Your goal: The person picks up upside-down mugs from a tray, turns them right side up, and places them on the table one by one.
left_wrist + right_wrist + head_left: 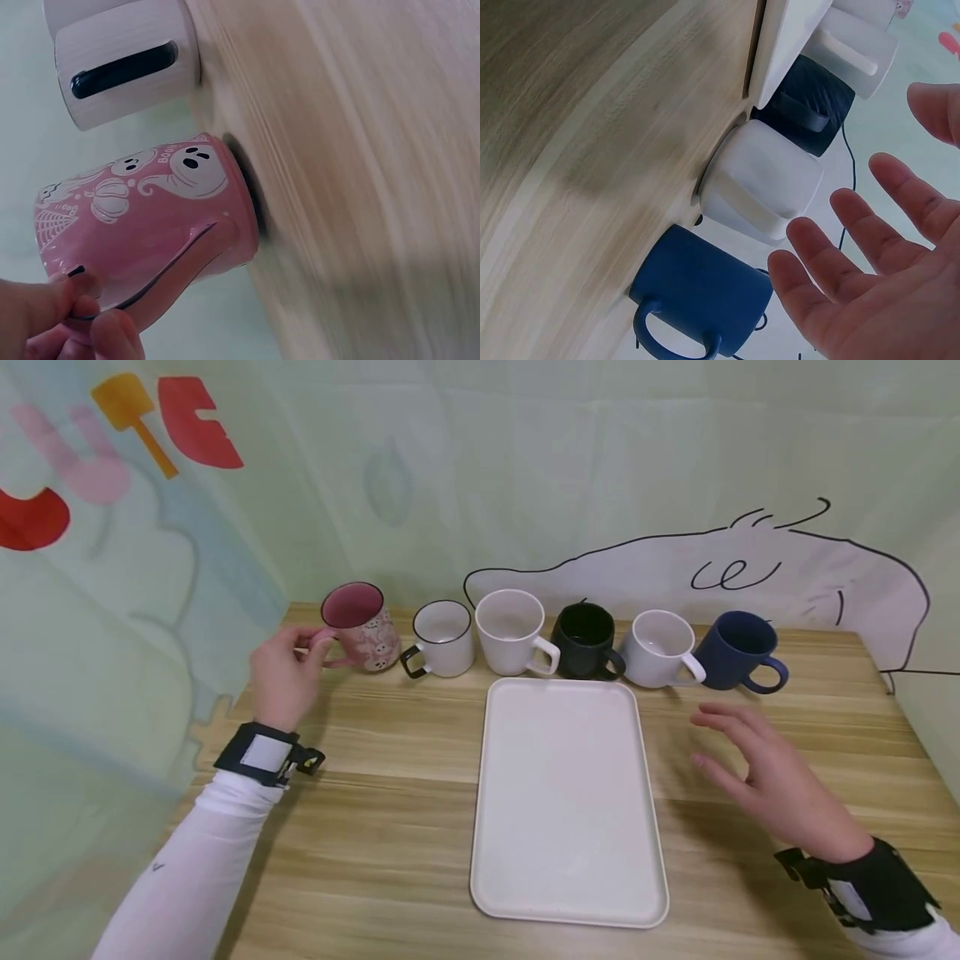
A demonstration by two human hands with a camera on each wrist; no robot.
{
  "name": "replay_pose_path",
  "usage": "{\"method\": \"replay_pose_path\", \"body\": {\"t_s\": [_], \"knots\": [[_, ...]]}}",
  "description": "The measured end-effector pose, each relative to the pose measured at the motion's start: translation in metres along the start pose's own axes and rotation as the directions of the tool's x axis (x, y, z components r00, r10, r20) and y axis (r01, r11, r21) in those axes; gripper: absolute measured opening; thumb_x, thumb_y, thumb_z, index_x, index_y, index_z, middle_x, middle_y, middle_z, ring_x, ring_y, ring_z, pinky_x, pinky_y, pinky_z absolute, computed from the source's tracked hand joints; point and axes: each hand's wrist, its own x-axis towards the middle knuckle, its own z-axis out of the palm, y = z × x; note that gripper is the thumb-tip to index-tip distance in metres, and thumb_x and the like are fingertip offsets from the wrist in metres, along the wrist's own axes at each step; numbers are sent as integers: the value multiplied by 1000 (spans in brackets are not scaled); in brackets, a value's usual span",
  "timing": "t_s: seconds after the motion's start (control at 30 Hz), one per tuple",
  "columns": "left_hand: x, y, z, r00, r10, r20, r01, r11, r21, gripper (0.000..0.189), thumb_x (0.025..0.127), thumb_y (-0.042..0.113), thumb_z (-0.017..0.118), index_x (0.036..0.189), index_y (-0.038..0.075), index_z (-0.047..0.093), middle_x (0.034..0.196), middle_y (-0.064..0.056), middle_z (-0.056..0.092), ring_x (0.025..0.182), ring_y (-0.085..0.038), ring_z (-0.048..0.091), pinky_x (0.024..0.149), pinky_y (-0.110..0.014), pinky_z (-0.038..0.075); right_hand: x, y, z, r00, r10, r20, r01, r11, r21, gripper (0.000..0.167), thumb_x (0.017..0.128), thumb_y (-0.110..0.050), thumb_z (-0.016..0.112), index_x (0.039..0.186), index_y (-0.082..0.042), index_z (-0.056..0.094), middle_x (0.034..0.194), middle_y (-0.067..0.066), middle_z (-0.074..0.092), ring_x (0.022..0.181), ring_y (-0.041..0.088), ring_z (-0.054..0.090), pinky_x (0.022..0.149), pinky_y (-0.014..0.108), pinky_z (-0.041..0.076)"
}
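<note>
At the left end of a row of mugs stands a pink mug point(375, 639) with white ghost and pumpkin drawings. My left hand point(288, 672) pinches its handle point(176, 281) between thumb and fingers; in the left wrist view the mug's base is close to the tabletop. My right hand point(765, 777) hovers over the table at the right, fingers spread and holding nothing. It is nearest to the blue mug point(738, 647), whose handle point(679, 345) shows in the right wrist view. Beside that stands a rounded white mug point(656, 647).
A white rectangular tray point(566, 802) lies on the wooden table point(375, 827) between my hands. Behind it stand a black mug point(581, 639), a taller white mug point(510, 631) and a white mug with black rim point(446, 643). A printed cloth point(525, 477) hangs behind the row.
</note>
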Motion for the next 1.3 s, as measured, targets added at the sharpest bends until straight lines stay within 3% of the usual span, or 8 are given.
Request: {"method": "replay_pose_path", "body": {"t_s": [0.17, 0.43, 0.9, 1.17, 1.3], "knots": [[-2, 2, 6, 999, -25, 23, 25, 1000, 16, 33, 105, 23, 70, 117, -8, 73, 106, -25, 75, 84, -37, 69, 70, -29, 44, -1, -1, 3, 1000, -7, 0, 7, 1000, 0, 49, 97, -11, 80, 141, -3, 61, 152, 21, 51, 137, 46, 49, 98, 70, 48], [-2, 6, 12, 1000, -16, 20, 16, 1000, 8, 32, 104, 22, 71, 116, -8, 73, 105, -25, 75, 83, -38, 69, 71, -35, 47, -1, -1, 4, 999, -35, -8, 35, 999, 9, 51, 95, -11, 81, 142, -5, 61, 153, 21, 50, 138, 46, 48, 97, 70, 47], [-3, 9, 15, 1000, -7, 14, 8, 1000, -17, 29, 105, 20, 71, 113, -8, 73, 104, -24, 75, 82, -36, 69, 67, -26, 41, 2, 1, 8, 999, -39, 15, 41, 996, -79, 61, 92, -13, 84, 146, -4, 58, 156, 25, 47, 138, 49, 47, 101, 73, 45], [-3, 10, 17, 1000, -23, 21, 23, 1000, 1, 35, 106, 26, 69, 116, -7, 72, 105, -23, 74, 79, -34, 66, 69, -29, 44, 4, 4, 11, 999, -36, 41, 42, 989, -145, 68, 92, -20, 85, 150, -6, 54, 159, 26, 43, 142, 52, 42, 106, 75, 39], [-6, 10, 16, 1000, -9, 27, 9, 1000, -5, 33, 104, 21, 72, 120, -8, 71, 108, -24, 73, 77, -34, 64, 69, -31, 45, 3, 6, 13, 998, -33, 50, 40, 987, -159, 69, 94, -24, 84, 153, -6, 52, 162, 27, 40, 147, 53, 36, 110, 77, 34]]}}
